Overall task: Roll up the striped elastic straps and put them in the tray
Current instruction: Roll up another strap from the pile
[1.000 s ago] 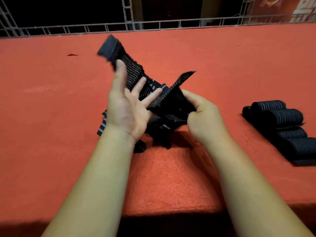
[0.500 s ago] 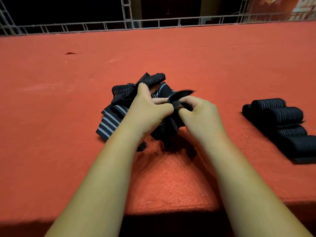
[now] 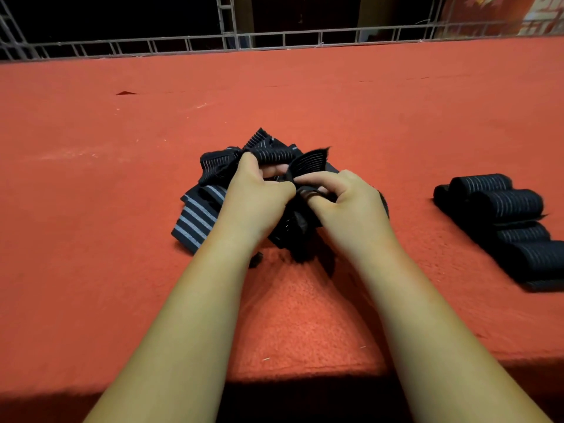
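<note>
On red cloth [image 3: 122, 209]: hands [image 3: 254, 195] [image 3: 351, 199] w/ strap [image 3: 308, 161]; rolled straps [image 3: 506, 206] well rt.

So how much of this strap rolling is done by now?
Done: several rolled straps lie in a row at the right on the red table; I can't make out a tray under them. In hand: the left hand and right hand both pinch one strap, apparently starting its roll. Left: a loose pile of unrolled straps beneath the hands.

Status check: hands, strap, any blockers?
Left hand and right hand both pinching one strap, roll barely begun. Loose pile beneath. Finished rolls at right; tray unclear.
</note>
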